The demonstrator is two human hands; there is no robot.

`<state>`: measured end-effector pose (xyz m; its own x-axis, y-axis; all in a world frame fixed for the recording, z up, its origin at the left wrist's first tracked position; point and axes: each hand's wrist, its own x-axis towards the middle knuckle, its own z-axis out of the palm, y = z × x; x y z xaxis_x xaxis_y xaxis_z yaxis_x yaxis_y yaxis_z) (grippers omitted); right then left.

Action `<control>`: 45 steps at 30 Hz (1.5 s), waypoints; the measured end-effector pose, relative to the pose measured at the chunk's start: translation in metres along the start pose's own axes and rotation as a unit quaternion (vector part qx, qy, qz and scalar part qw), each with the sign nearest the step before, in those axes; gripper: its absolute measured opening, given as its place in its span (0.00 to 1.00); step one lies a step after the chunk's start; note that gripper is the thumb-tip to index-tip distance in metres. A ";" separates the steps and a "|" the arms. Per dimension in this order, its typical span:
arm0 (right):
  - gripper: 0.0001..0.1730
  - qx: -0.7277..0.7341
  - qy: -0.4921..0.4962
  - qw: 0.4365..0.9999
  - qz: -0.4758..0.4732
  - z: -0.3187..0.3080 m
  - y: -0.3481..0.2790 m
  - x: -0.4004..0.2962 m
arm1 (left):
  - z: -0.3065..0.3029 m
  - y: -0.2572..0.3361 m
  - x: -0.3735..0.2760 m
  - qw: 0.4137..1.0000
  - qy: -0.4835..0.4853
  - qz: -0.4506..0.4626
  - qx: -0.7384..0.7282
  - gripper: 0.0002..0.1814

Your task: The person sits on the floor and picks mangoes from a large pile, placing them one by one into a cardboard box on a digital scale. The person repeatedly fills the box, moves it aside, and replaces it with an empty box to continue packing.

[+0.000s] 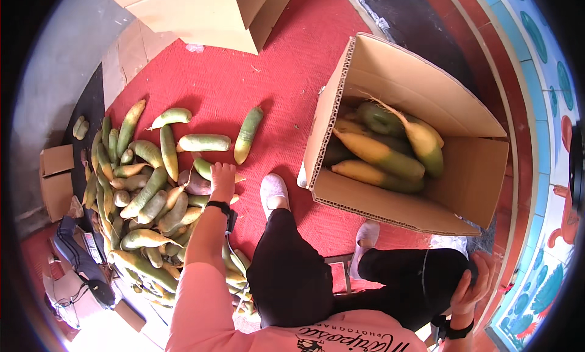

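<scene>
My left hand [222, 180] reaches over the right edge of a large pile of green and yellow radishes [155, 192]. Its fingers are on a green radish [202, 168], whose pale tip shows on the far side of the hand. My right hand [475, 281] rests by my right knee with its fingers apart and no radish in it. Beyond the pile, separate radishes lie on the red carpet, one lengthwise [248, 136] and one crosswise [204, 142]. To the right, an open cardboard box [438, 80] holds several large radishes [384, 155], one with a long thin root.
More cardboard [196, 20] stands at the top left on the red carpet [274, 73]. A small cardboard box [58, 183] is by the wall at far left. Below it sits another person [71, 265]. A tiled ledge [541, 169] curves along the right.
</scene>
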<state>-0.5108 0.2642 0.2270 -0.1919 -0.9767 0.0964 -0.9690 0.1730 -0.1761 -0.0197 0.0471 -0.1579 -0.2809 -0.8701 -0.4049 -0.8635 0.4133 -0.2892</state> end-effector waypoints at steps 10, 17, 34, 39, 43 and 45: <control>0.15 0.067 0.064 0.995 -0.033 -0.004 -0.008 0.006 | -0.082 -0.042 -0.065 0.787 0.197 -0.179 -0.557 0.22; 0.19 0.085 0.119 0.988 -0.048 -0.009 -0.008 -0.009 | -0.262 -0.042 -0.138 0.455 0.295 -0.174 -0.822 0.20; 0.13 0.231 0.258 0.938 -0.015 -0.012 0.012 -0.050 | -0.428 0.122 -0.095 0.585 0.103 0.097 -0.799 0.34; 0.08 0.245 0.275 0.926 0.087 -0.016 0.054 -0.086 | -0.405 0.105 -0.138 0.723 0.244 0.160 -0.626 0.26; 0.05 0.246 0.263 0.914 0.186 0.005 0.086 -0.133 | -0.389 0.096 -0.166 0.815 0.344 0.173 -0.432 0.23; 0.04 0.207 0.242 0.927 0.197 0.024 0.100 -0.160 | -0.391 0.094 -0.177 0.826 0.377 0.179 -0.379 0.24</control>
<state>-0.5736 0.4345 0.1709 -0.6632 -0.6585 0.3558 -0.6854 0.3432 -0.6422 -0.2150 0.1348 0.2254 -0.5100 -0.7666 0.3901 -0.6031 0.6421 0.4733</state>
